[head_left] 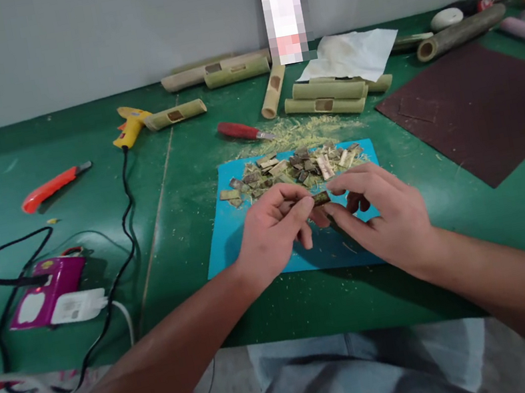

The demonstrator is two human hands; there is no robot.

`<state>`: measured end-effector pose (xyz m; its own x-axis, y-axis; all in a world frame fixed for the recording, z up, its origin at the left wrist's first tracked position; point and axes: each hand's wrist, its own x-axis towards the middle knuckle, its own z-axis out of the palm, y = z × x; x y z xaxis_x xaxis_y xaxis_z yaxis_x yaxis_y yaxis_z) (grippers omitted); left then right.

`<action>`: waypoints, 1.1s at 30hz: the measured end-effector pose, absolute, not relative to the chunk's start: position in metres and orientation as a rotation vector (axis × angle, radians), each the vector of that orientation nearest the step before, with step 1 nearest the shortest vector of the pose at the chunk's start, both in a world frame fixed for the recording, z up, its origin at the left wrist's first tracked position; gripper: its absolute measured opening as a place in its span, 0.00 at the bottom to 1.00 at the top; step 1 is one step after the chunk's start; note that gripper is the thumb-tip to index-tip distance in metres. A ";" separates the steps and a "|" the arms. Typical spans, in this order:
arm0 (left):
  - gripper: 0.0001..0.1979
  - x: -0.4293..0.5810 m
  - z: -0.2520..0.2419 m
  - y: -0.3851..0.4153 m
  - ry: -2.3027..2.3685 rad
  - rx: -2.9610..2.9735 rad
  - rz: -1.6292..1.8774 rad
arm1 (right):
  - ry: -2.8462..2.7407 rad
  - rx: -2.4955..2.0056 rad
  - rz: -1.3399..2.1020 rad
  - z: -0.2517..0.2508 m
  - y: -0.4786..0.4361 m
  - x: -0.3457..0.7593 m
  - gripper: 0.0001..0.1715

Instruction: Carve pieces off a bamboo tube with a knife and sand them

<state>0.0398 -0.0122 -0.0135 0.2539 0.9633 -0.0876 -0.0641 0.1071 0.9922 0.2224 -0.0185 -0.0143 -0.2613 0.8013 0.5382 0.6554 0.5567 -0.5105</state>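
Observation:
Over a blue sheet [225,244], my left hand [275,228] pinches a small dark piece of bamboo [322,198] between thumb and fingertips. My right hand [384,212] is close by on the right, its thumb and index finger parted around the free end of the piece. Whether the right thumb touches it I cannot tell. Just beyond both hands lies a pile of bamboo chips [288,168], green, brown and pale, spread across the far half of the sheet.
Behind the pile are a red-handled knife [239,131] and pale shavings [302,132]. Bamboo tubes [332,105] with cut openings lie farther back. At left are an orange utility knife [50,188], a yellow glue gun [131,126] and a corded purple power strip [51,281]. A brown sheet [477,118] lies right.

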 end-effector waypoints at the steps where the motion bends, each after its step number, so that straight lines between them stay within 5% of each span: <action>1: 0.11 0.040 -0.014 -0.012 1.005 1.201 0.983 | -2.001 -1.158 0.242 -0.014 -0.018 0.222 0.08; 20: 0.01 0.037 -0.017 -0.013 1.052 1.633 1.176 | -1.846 -1.115 0.556 -0.012 -0.015 0.221 0.07; 33: 0.07 0.038 -0.019 -0.014 1.117 1.452 1.208 | -1.837 -1.043 0.787 -0.011 -0.016 0.219 0.06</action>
